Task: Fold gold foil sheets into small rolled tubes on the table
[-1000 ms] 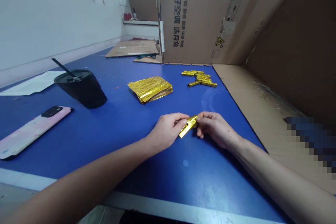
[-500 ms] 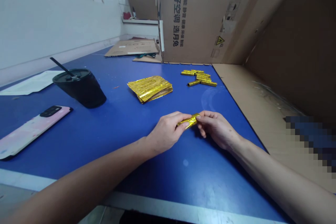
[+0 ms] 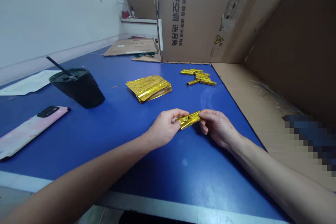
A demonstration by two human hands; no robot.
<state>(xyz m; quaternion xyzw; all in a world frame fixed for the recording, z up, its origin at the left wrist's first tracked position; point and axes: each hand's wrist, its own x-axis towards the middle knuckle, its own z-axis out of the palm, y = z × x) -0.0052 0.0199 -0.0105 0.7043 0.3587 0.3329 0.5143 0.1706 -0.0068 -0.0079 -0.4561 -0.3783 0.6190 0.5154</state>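
A small folded gold foil strip is pinched between my left hand and my right hand, just above the blue table. Each hand grips one end with thumb and fingers. Farther back lies a flat stack of gold foil sheets. Behind and to the right of it sits a small pile of folded gold strips.
A black lidded cup with a straw stands at the left, with a pink phone in front of it and a white paper behind. A large cardboard box and cardboard sheets border the table's back and right.
The gold strip has been turned between my fingers from a steep tilt to nearly level. Both hands stayed in about the same spot.
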